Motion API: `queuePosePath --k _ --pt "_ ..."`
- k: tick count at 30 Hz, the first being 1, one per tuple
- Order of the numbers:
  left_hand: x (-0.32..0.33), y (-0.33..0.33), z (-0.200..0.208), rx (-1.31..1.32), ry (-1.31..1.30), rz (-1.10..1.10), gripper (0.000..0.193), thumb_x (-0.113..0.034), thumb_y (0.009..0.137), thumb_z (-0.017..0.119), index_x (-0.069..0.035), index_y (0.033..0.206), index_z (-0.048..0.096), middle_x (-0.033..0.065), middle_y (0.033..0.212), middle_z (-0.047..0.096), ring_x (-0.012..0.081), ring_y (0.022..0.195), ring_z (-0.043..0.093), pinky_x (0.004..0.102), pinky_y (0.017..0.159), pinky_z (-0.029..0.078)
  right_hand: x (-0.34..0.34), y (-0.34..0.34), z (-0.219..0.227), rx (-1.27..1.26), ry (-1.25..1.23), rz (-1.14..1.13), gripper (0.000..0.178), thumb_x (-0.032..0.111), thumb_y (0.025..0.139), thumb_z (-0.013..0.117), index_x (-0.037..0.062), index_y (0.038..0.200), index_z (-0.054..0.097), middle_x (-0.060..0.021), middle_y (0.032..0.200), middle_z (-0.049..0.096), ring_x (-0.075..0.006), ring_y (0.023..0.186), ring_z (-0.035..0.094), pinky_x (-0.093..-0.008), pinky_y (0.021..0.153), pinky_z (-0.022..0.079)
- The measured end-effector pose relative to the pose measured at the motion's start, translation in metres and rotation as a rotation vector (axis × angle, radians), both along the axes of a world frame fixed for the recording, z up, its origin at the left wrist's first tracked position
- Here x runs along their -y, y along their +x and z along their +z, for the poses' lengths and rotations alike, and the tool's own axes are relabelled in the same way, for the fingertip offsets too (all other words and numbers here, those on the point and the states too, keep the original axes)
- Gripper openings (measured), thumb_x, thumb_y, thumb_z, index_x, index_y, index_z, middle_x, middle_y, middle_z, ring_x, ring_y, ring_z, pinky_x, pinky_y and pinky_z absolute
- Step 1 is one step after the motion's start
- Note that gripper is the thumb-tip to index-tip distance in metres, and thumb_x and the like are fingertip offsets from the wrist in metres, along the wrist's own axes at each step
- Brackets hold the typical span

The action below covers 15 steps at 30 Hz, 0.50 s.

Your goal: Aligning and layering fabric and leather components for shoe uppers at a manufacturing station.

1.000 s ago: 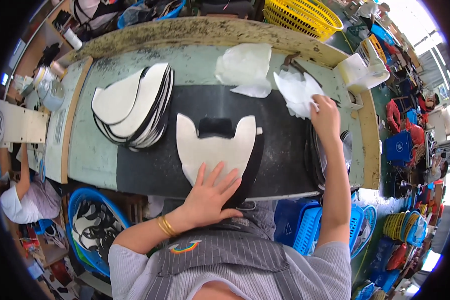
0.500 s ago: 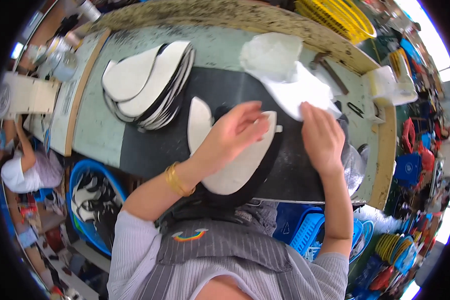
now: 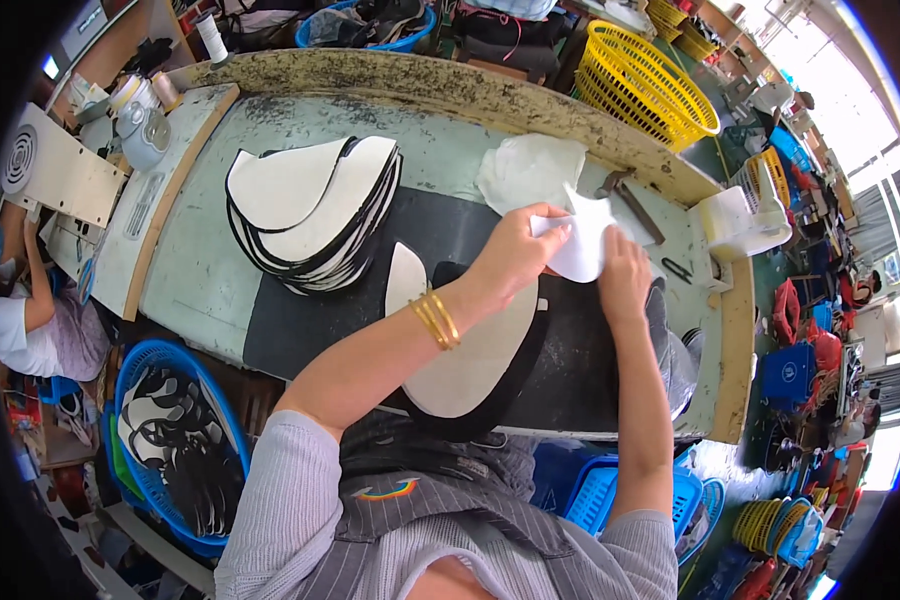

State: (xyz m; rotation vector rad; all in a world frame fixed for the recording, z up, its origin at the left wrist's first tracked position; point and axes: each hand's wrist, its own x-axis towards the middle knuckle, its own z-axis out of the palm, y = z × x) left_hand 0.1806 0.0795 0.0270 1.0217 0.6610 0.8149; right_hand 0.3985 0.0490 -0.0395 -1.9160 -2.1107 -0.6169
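Observation:
A thin white sheet point(image 3: 582, 250), perhaps paper or backing film, is bent up between my two hands above the mat. My left hand point(image 3: 522, 248), with gold bangles at the wrist, pinches its left side between thumb and fingers. At its right edge my right hand point(image 3: 625, 275) is closed on it. Under my left forearm lies a white, curved cut piece point(image 3: 470, 365) with a black edge, partly hidden by the arm. It rests on the black mat point(image 3: 300, 325). To the left stands a stack of similar white and black pieces point(image 3: 305, 205).
A crumpled translucent sheet point(image 3: 530, 172) and a hammer point(image 3: 638, 208) lie at the back right, near small black snips point(image 3: 676, 269). A raised wooden rim point(image 3: 450, 85) bounds the bench. Blue baskets point(image 3: 130, 455) stand below; another person point(image 3: 45, 325) sits at far left.
My left hand has moved right, from over the cut piece to the white sheet, and now grips it. The sheet is lifted and bent between both hands. The whole view has shifted.

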Motion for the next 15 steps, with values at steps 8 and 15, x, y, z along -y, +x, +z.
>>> queuePosePath --k 8,15 --pt "0.048 -0.105 0.015 0.012 -0.123 0.035 0.025 -0.017 0.091 0.060 -0.001 0.111 0.059 0.0050 0.099 0.064 0.0126 0.090 0.061 0.0273 0.078 0.051 0.034 -0.028 0.047 -1.051 -0.240 -0.010 0.042 0.016 0.091 0.056 0.0009 0.130 0.047 -0.0148 0.116 0.058 -0.0225 0.099 0.059 -0.0327 0.089 0.046" --pt "0.093 -0.150 -0.030 -0.381 0.016 -0.089 0.022 -0.011 0.089 0.063 0.000 0.108 0.061 0.0013 0.092 0.063 0.0056 0.083 0.057 0.0214 0.073 0.047 0.114 -0.134 0.039 -1.643 -0.715 0.096 0.034 0.001 0.085 0.061 0.0023 0.117 0.049 -0.0032 0.082 0.058 -0.0059 0.061 0.052 -0.0211 0.056 0.044"
